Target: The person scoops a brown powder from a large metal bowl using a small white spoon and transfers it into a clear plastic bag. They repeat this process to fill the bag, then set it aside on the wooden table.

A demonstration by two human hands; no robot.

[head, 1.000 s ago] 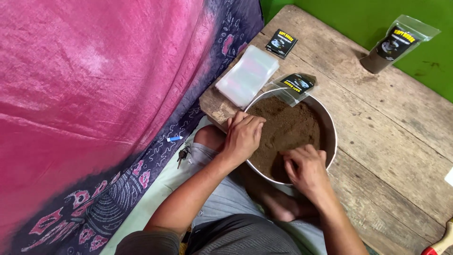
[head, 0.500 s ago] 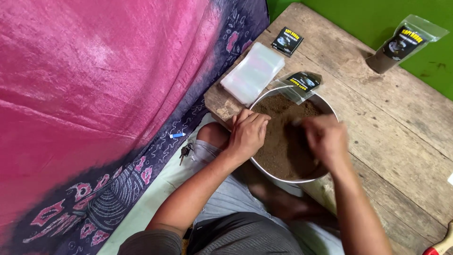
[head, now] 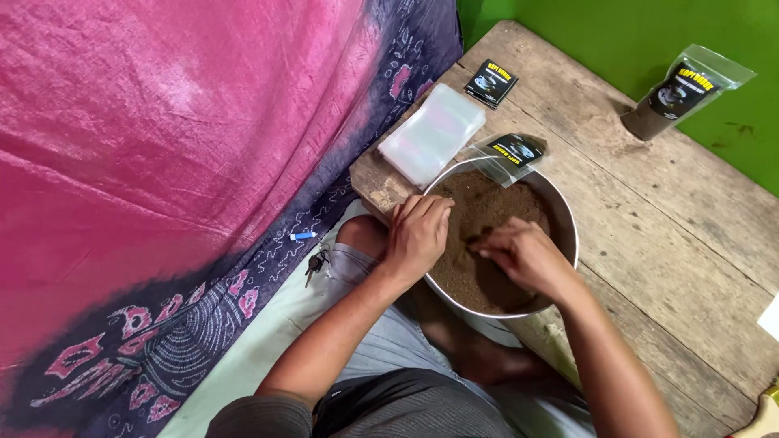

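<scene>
Your left hand (head: 418, 231) is curled over the near-left rim of the metal bowl (head: 565, 219), fingers bent and gripping the edge. Your right hand (head: 523, 255) is down in the brown powder (head: 479, 211), fingers loosely bent and digging in; can't tell if it's actually got a pinch of anything. The bowl sits at the near edge of the wooden table (head: 649, 211), hanging a bit over your lap. A small clear packet (head: 511, 154) leans on the far rim of the bowl. A stack of empty clear bags (head: 430, 134) lies by the left edge, and a filled pouch (head: 682, 93) stands at the far side against the green wall.
</scene>
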